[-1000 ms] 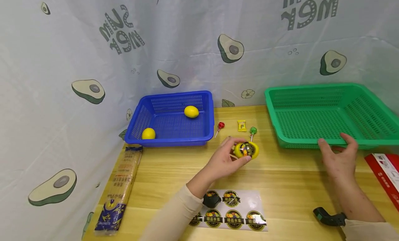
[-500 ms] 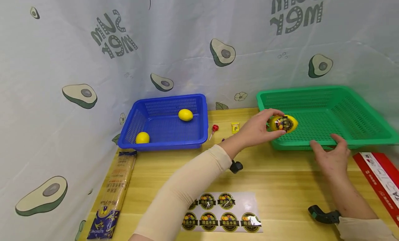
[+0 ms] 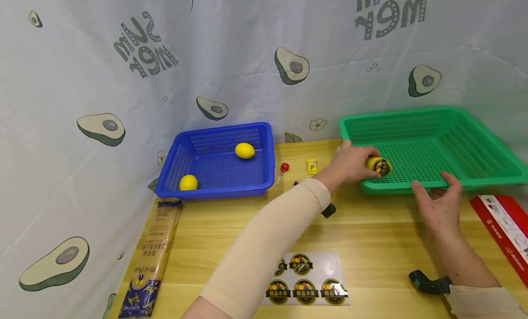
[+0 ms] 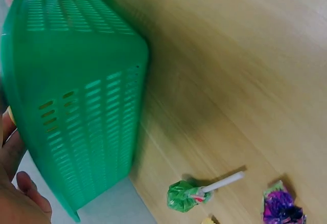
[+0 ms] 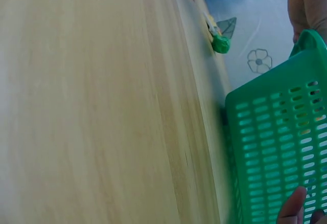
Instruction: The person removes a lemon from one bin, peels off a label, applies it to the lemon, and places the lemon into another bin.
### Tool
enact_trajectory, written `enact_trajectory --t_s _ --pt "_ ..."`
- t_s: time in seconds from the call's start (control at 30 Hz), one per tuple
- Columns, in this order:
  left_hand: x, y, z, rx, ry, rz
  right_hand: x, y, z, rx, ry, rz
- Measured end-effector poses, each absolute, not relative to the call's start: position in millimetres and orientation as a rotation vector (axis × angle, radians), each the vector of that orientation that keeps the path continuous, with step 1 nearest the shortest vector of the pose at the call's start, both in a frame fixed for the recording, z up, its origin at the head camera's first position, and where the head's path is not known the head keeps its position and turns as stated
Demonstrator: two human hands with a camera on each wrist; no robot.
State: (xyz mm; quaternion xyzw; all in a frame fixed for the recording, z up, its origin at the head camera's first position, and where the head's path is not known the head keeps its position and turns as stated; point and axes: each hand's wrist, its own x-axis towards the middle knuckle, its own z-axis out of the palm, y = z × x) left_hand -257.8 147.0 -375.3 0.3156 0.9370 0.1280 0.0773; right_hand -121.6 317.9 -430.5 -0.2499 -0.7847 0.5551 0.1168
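I'd worry the stickered lemon pinched in the left hand, over the eight o'clock side of the green basket, could roll and scuff its label if dropped, while the right hand, fingers spread at the six o'clock rim, might tip it by pressing.

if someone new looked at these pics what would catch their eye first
Probably the big green basket on the right, where the left hand holds a yellow fruit with a round dark label at the near left corner. Next would likely be the blue basket to the left, with two more yellow fruits inside, and the avocado-print cloth hanging behind.
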Motion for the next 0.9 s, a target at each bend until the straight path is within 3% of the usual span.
enact_trajectory --t_s 0.37,0.57,0.9 --pt "-258 141 -377 0.875 2.817 0.351 -125 313 -428 -0.683 -2.327 1.611" --pt "-255 126 -371 0.991 2.81 0.438 -124 314 -426 -0.688 -2.31 1.643" --pt "-211 61 -368 1.194 2.681 0.628 -113 320 -424 -0.732 -2.322 1.622"
